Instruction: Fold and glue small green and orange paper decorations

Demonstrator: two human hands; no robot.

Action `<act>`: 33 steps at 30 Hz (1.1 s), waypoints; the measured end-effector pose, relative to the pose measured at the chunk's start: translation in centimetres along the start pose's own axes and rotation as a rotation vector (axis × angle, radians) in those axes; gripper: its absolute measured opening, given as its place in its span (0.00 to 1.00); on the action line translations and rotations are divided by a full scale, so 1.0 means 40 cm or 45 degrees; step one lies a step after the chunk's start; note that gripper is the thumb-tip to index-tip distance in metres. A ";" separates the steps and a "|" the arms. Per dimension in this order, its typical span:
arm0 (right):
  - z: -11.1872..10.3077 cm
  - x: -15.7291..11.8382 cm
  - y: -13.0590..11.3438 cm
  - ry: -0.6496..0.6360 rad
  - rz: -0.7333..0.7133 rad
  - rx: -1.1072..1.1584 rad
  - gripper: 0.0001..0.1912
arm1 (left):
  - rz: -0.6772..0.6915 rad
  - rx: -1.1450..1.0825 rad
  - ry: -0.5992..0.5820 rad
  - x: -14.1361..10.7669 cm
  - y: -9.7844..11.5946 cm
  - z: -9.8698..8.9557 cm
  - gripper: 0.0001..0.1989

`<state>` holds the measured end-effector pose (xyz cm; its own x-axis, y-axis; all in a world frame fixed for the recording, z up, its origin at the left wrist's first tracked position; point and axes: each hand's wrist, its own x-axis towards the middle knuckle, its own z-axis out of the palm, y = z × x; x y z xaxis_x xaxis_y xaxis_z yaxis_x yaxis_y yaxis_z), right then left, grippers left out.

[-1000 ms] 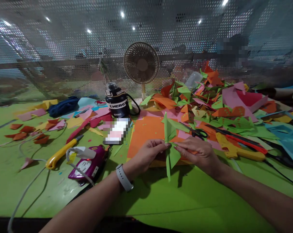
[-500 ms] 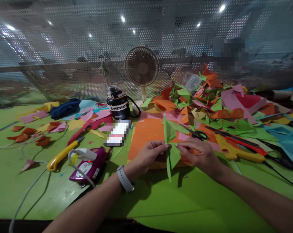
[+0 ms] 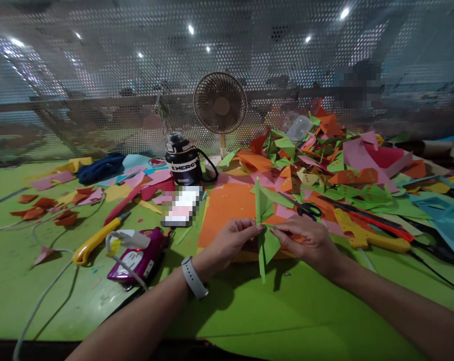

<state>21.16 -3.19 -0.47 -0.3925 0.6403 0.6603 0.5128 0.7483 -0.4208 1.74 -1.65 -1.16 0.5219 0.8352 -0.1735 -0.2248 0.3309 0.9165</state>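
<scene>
Over the orange paper (image 3: 225, 203), I have the left hand (image 3: 229, 244) and right hand (image 3: 314, 244) both pinching the folded green paper (image 3: 271, 245) near its middle, seemingly mid-shaping, where the next move calls for light, steady fingertips.

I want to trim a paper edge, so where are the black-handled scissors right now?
In the head view, the scissors lie right of centre, just beyond the right hand, between the orange sheet and the yellow glue gun.
</scene>
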 end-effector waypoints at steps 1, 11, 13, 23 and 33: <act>0.000 0.000 0.000 0.000 -0.004 0.000 0.09 | -0.001 -0.002 -0.008 0.000 0.000 0.000 0.16; -0.002 -0.009 0.008 -0.047 -0.036 0.012 0.10 | -0.011 0.021 0.012 0.000 0.000 0.000 0.15; -0.002 -0.010 0.009 -0.054 -0.065 0.011 0.11 | -0.016 0.019 0.005 0.001 0.000 -0.001 0.15; 0.000 -0.011 0.015 -0.027 -0.135 0.033 0.13 | -0.016 -0.007 -0.008 0.002 -0.001 -0.005 0.15; -0.005 -0.005 0.010 -0.002 0.375 0.322 0.16 | 0.063 0.169 0.003 -0.005 0.013 0.004 0.18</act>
<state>21.59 -3.06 -0.65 -0.2576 0.8342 0.4876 0.3993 0.5514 -0.7324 1.63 -1.71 -0.60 0.5110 0.8501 -0.1273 -0.1398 0.2283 0.9635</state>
